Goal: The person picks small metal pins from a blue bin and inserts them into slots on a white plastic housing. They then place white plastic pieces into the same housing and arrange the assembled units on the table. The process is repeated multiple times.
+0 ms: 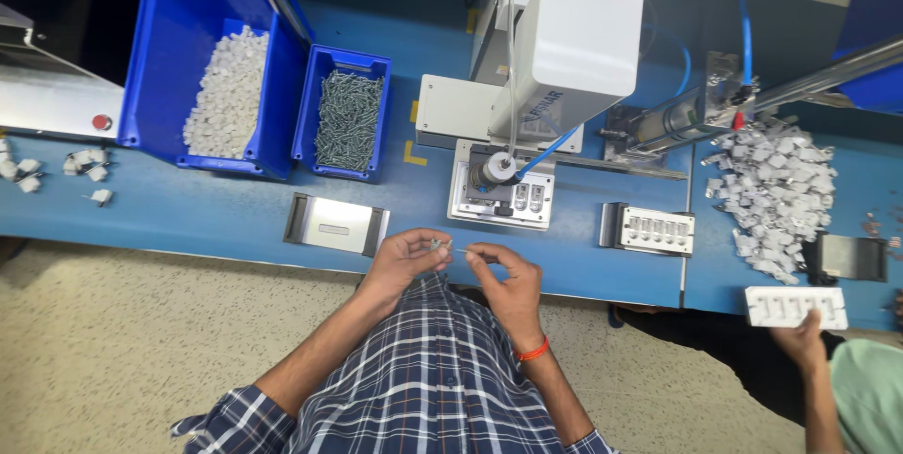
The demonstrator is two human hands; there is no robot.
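My left hand [406,256] and my right hand [503,270] meet at the front edge of the blue bench [188,209], close to my body. Between their fingertips sits a small white and metal part [440,245]; the left fingers pinch it and the right fingers touch a thin screw-like piece at its end. Straight ahead stands a white press machine [564,49] over a fixture plate [503,195] holding small parts.
A large blue bin of white plastic pieces [226,92] and a smaller bin of screws [348,120] stand at back left. A metal tray [336,224] lies left of my hands, a loaded tray [649,230] right. Another person's hand [800,336] holds a white tray beside a pile of parts [776,191].
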